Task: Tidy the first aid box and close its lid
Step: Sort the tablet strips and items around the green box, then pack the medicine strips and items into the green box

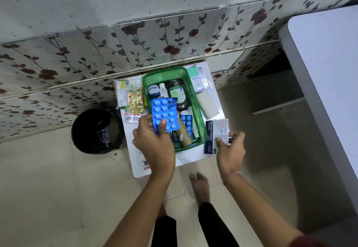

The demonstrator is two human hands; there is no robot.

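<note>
The green first aid box (pixel 199 111) stands open on a small white table (pixel 186 159). Inside lie a dark bottle (pixel 177 93), a small jar (pixel 153 89), a tan roll (pixel 184 132) and a small blue pill strip (pixel 187 121). My left hand (pixel 155 142) holds a large blue blister pack (pixel 164 115) above the box's left side. At the box's right front corner, my right hand (pixel 230 150) grips a white and dark blue medicine carton (pixel 215 132). No lid is visible.
Yellow pill strips and packets (pixel 133 99) lie left of the box. A pale green carton (pixel 195 80) and a white bandage roll (pixel 208 103) lie to its right. A black bin (pixel 96 130) stands on the floor at left. A white table (pixel 329 72) is at right.
</note>
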